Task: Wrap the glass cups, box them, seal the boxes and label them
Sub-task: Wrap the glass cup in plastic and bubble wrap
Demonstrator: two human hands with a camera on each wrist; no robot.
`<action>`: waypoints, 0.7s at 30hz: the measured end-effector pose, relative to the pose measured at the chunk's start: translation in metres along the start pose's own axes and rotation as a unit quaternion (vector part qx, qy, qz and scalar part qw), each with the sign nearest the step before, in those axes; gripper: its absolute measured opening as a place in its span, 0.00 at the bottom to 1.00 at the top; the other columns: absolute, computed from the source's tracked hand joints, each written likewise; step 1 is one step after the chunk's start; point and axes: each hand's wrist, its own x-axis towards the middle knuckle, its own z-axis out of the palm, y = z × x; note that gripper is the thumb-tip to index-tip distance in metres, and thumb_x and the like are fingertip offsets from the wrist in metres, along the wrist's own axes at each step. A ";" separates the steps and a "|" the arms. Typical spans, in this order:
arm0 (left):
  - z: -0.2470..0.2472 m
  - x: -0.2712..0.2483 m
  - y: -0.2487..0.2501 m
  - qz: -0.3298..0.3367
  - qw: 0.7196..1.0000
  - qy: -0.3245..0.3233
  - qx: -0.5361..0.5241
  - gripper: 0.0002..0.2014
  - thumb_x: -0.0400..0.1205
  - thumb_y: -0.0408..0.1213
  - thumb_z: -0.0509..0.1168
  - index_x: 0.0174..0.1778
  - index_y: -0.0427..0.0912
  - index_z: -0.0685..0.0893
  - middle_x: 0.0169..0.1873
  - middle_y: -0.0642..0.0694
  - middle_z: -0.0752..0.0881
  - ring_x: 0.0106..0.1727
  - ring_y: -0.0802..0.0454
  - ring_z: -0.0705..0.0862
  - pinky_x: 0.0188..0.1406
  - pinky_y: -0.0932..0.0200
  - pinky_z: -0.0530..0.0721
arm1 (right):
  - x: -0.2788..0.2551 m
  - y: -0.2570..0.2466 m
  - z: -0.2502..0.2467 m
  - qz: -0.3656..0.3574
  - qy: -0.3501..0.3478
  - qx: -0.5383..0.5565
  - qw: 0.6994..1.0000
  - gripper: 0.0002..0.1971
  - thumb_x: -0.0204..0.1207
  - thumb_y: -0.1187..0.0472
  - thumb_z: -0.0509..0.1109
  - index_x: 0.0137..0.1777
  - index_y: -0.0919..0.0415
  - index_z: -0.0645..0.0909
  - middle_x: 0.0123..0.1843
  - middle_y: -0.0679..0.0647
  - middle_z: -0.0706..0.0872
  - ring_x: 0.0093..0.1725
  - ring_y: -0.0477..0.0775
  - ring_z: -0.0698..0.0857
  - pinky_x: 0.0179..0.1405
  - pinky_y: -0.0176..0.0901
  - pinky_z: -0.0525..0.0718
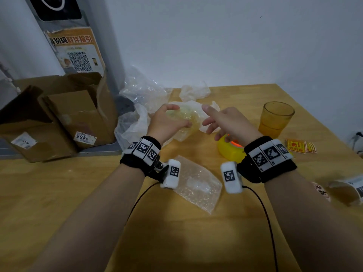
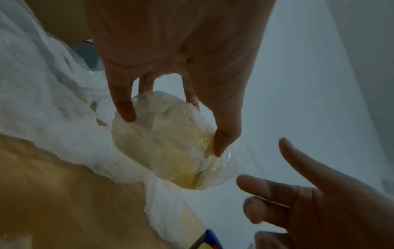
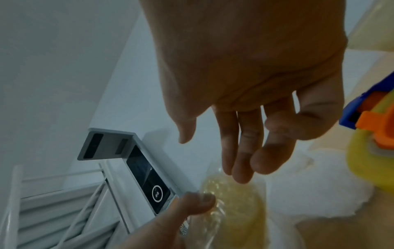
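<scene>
At centre frame, the left hand (image 1: 167, 122) grips the bubble-wrapped amber glass cup (image 1: 183, 119) above the wooden table (image 1: 59, 193) while the right hand (image 1: 225, 122) hovers spread and empty; wrapping appears underway, boxing likely follows.

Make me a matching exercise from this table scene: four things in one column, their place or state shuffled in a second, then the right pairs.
Things
1. wrapped cup
2. bare amber cup
3. bubble wrap sheet
4. cardboard boxes

Place or state
A. lying flat on the table between the forearms
B. held by the left hand
C. open, at the table's left
D. standing upright, unwrapped, to the right of the right hand

Pairs: 1-B, 2-D, 3-A, 4-C
</scene>
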 end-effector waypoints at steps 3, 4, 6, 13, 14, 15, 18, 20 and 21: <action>0.011 -0.004 -0.002 -0.007 1.000 -0.012 -0.020 0.29 0.64 0.46 0.85 0.59 0.60 0.83 0.62 0.58 0.83 0.65 0.54 0.83 0.60 0.56 0.83 | 0.006 0.004 0.008 -0.007 0.017 0.013 1.000 0.27 0.79 0.32 0.70 0.45 0.57 0.92 0.37 0.53 0.94 0.26 0.50 0.83 0.24 0.39 0.72; 0.015 -0.004 -0.003 -0.010 1.000 -0.014 -0.023 0.29 0.63 0.47 0.85 0.58 0.62 0.83 0.64 0.57 0.83 0.66 0.54 0.83 0.61 0.55 0.83 | 0.009 0.007 0.009 -0.011 0.027 0.021 0.999 0.24 0.79 0.35 0.72 0.44 0.58 0.92 0.36 0.53 0.93 0.25 0.50 0.83 0.23 0.39 0.73; 0.021 -0.005 -0.005 -0.016 0.999 -0.017 -0.027 0.28 0.61 0.49 0.85 0.56 0.64 0.83 0.65 0.56 0.83 0.66 0.54 0.83 0.57 0.57 0.83 | 0.014 0.014 0.013 -0.015 0.037 0.044 0.998 0.18 0.79 0.42 0.76 0.42 0.58 0.93 0.32 0.52 0.92 0.24 0.50 0.81 0.22 0.39 0.73; 0.029 -0.002 -0.017 -0.053 0.997 -0.030 -0.055 0.29 0.62 0.48 0.85 0.58 0.62 0.84 0.58 0.57 0.85 0.60 0.52 0.86 0.53 0.53 0.86 | 0.022 0.035 0.021 0.017 0.034 0.118 0.992 0.12 0.80 0.52 0.78 0.45 0.62 0.93 0.29 0.52 0.87 0.23 0.51 0.78 0.21 0.39 0.73; 0.029 -0.001 -0.018 -0.057 0.996 -0.033 -0.058 0.29 0.62 0.48 0.85 0.57 0.62 0.84 0.57 0.56 0.85 0.60 0.51 0.87 0.51 0.54 0.86 | 0.023 0.036 0.021 0.021 0.032 0.119 0.992 0.12 0.81 0.52 0.78 0.45 0.62 0.92 0.29 0.52 0.87 0.22 0.51 0.78 0.21 0.38 0.72; 0.028 0.000 -0.018 -0.061 0.996 -0.035 -0.063 0.29 0.62 0.47 0.86 0.57 0.62 0.84 0.57 0.55 0.86 0.60 0.50 0.87 0.50 0.53 0.86 | 0.023 0.036 0.021 0.022 0.030 0.116 0.993 0.13 0.81 0.52 0.78 0.45 0.62 0.92 0.29 0.52 0.87 0.22 0.51 0.78 0.20 0.38 0.72; 0.028 0.003 -0.019 -0.069 0.993 -0.043 -0.081 0.28 0.63 0.44 0.86 0.57 0.61 0.85 0.57 0.53 0.87 0.58 0.49 0.89 0.54 0.48 0.90 | 0.025 0.036 0.021 0.015 0.033 0.080 0.996 0.13 0.81 0.51 0.77 0.44 0.61 0.92 0.26 0.52 0.87 0.20 0.50 0.77 0.20 0.37 0.71; 0.029 0.003 -0.019 -0.067 0.993 -0.044 -0.086 0.29 0.62 0.44 0.87 0.57 0.61 0.85 0.57 0.54 0.87 0.57 0.50 0.89 0.56 0.46 0.91 | 0.027 0.035 0.019 0.009 0.041 0.044 0.998 0.13 0.80 0.50 0.77 0.43 0.59 0.92 0.24 0.52 0.86 0.18 0.48 0.76 0.18 0.36 0.70; 0.030 0.004 -0.020 -0.067 0.993 -0.044 -0.086 0.29 0.61 0.46 0.87 0.57 0.62 0.85 0.57 0.54 0.87 0.57 0.50 0.89 0.55 0.47 0.91 | 0.028 0.035 0.019 0.006 0.044 0.031 0.999 0.13 0.80 0.49 0.77 0.42 0.59 0.92 0.23 0.52 0.85 0.18 0.47 0.76 0.18 0.35 0.71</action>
